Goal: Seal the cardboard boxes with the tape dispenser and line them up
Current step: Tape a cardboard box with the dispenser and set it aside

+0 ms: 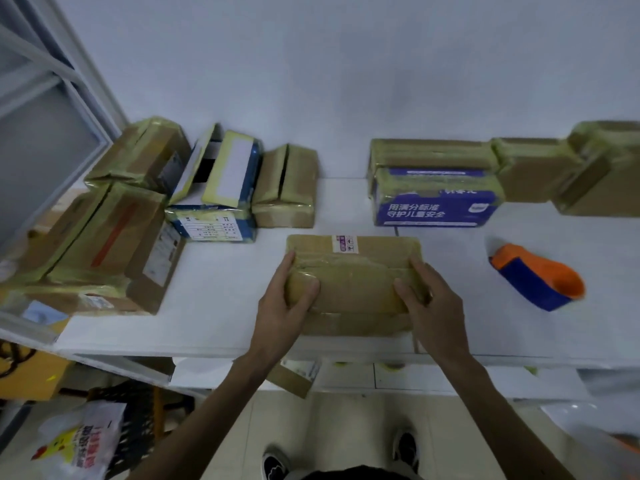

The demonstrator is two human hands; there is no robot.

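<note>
The person's shoes stand nearest, on the tiled floor. Above them, close to the near edge of the white table, lies a flat cardboard box covered with yellowish tape. The left hand grips its left end, thumb on top and fingers curled around the side. The right hand grips the right end in the same way. To the right, apart from this box, the orange and blue tape dispenser lies on the table. Farther, against the wall, a row of taped boxes stands at the right, beside a blue printed box. At the left is a pile of boxes, and next to it a box with open flaps.
</note>
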